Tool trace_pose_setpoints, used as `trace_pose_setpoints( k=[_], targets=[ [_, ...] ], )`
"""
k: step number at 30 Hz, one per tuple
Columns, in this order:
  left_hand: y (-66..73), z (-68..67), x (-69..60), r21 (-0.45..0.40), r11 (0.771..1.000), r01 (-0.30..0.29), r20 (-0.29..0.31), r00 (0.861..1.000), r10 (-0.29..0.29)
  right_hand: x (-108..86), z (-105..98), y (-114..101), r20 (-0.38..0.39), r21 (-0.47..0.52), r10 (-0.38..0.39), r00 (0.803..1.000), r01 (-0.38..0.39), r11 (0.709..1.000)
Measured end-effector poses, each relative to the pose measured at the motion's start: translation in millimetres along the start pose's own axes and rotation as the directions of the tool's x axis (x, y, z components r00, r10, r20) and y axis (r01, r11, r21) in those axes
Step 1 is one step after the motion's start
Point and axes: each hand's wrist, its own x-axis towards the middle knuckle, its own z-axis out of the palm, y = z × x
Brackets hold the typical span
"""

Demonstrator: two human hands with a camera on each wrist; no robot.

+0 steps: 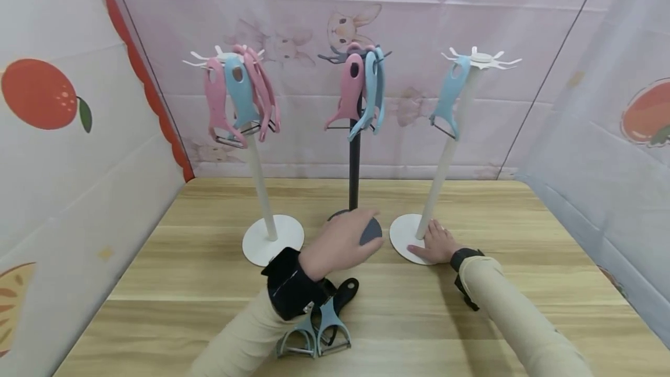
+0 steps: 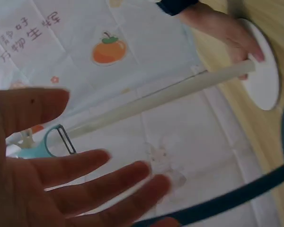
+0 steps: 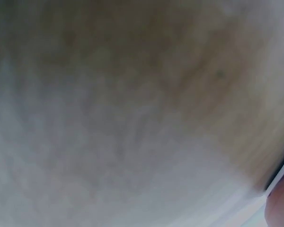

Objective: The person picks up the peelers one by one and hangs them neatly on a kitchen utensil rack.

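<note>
My left hand [image 1: 342, 243] is held above the table, fingers extended and nothing in its grasp, in front of the dark stand's base [image 1: 373, 231]. In the left wrist view its fingers [image 2: 118, 194] are spread apart. Low on the right, my right hand [image 1: 438, 243] rests on the round base [image 1: 402, 231] of a white stand, thumb on the disc and fingers beside the pole [image 1: 442, 162]. A light blue peeler [image 1: 451, 92] hangs from that stand's hooks. The right wrist view is blurred, with one fingertip [image 3: 280, 203] at its corner.
Pink peelers and a blue peeler [image 1: 241, 89] hang on the left white stand [image 1: 262, 191]. A pink peeler [image 1: 352, 89] and blue peelers [image 1: 370, 92] hang on the dark stand [image 1: 355, 162]. Black-handled peelers [image 1: 330, 319] lie on the table below my left wrist. Printed cloth surrounds the table.
</note>
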Motion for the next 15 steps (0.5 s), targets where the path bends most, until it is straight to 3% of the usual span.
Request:
trace_pose_setpoints(
  k=[2,5,10,15],
  targets=[
    [-7.0,4.8,-8.7,0.05,0.998,0.047,0.07,0.996,-0.05,-1.9,-2.8,-1.4,-0.004,0.005,-0.005,1.0,0.005,1.0],
    [-21.7,18.1,-19.8,0.128,0.987,0.099,0.121,0.986,-0.115,-0.4,-0.9,2.1,-0.009,0.001,0.003,1.0,-0.003,1.0],
    [-48.4,41.7,-39.8,0.267,0.952,0.15,0.127,0.974,-0.189,7.1,6.6,8.3,-0.013,0.004,0.021,1.0,-0.021,1.0],
    [-64.4,47.9,-57.1,0.264,0.942,0.205,0.15,0.956,-0.25,7.2,6.3,8.6,-0.006,0.004,0.023,1.0,-0.023,1.0]
  ],
)
